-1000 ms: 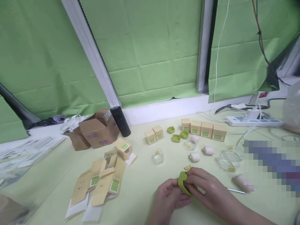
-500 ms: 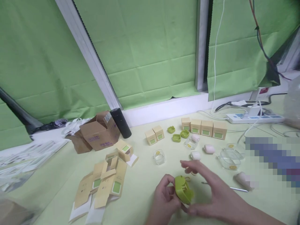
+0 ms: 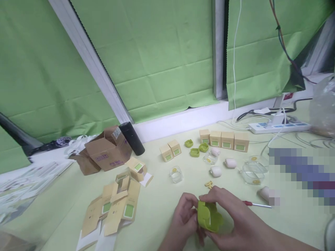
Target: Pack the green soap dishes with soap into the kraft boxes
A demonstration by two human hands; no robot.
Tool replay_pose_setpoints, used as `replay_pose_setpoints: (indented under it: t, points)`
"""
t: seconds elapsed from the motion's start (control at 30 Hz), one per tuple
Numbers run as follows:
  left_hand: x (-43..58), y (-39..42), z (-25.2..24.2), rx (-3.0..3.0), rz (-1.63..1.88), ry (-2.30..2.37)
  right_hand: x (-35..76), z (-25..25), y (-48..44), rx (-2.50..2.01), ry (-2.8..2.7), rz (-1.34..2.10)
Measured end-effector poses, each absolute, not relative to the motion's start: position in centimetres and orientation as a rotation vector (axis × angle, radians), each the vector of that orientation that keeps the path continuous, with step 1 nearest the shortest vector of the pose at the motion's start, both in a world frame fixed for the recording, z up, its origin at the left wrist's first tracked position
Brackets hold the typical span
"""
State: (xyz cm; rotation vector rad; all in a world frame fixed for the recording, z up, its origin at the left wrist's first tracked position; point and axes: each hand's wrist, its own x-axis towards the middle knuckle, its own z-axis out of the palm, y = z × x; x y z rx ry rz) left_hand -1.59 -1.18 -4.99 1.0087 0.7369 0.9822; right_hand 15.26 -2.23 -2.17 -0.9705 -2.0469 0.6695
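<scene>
An olive-green silicone earbud case cover [image 3: 205, 218], hollow and tilted with its scalloped edge to the right, is held between both hands above the table. My left hand [image 3: 184, 218] grips its left side with curled fingers. On the right, my right hand [image 3: 235, 218] has its fingers on the top edge and its thumb under the lower edge. Small yellow clips [image 3: 208, 184] lie just beyond my right fingers. Partly hidden behind my right hand is a screwdriver [image 3: 258, 205] with a red handle.
Small kraft boxes [image 3: 227, 140], green covers [image 3: 194, 152], clear cases [image 3: 176, 174] and pale earbud cases [image 3: 216, 171] stand farther back. Opened packaging [image 3: 123, 202] lies left, near a cardboard carton [image 3: 110, 150] and black cylinder [image 3: 132, 137]. A power strip [image 3: 280, 127] sits back right.
My right hand, apart from the cover's top before, has closed onto it. The cover has turned, showing more of its hollow inside. The yellow clips and the screwdriver's red handle have come into sight.
</scene>
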Motion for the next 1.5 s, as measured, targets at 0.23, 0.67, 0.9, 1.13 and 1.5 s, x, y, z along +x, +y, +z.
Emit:
replay_pose_setpoints:
  t: [0.23, 0.67, 0.9, 1.13, 1.5]
  points:
    - [-2.1, -0.7, -5.2, 0.956, 0.645, 0.800, 15.5, -2.5, -2.1, -1.043, -2.009, 0.882]
    - [-1.3, -1.1, -5.7, 0.831, 0.864, 0.468, 14.9, -2.9, -1.6, -1.012, -1.702, 1.152]
    - [-2.2, -1.2, -5.9, 0.661, 0.708, 0.624, 15.5, -2.3, -2.8, -0.909, -1.867, 1.164]
    - [-3.5, 0.1, -7.0, 0.894, 0.784, 0.793, 15.3, -1.8, -2.9, -0.951, -1.989, 0.973]
    - [-3.4, 1.4, -6.1, 1.038, 1.029, 0.977, 15.5, -3.2, -1.0, -1.056, -2.083, 0.646]
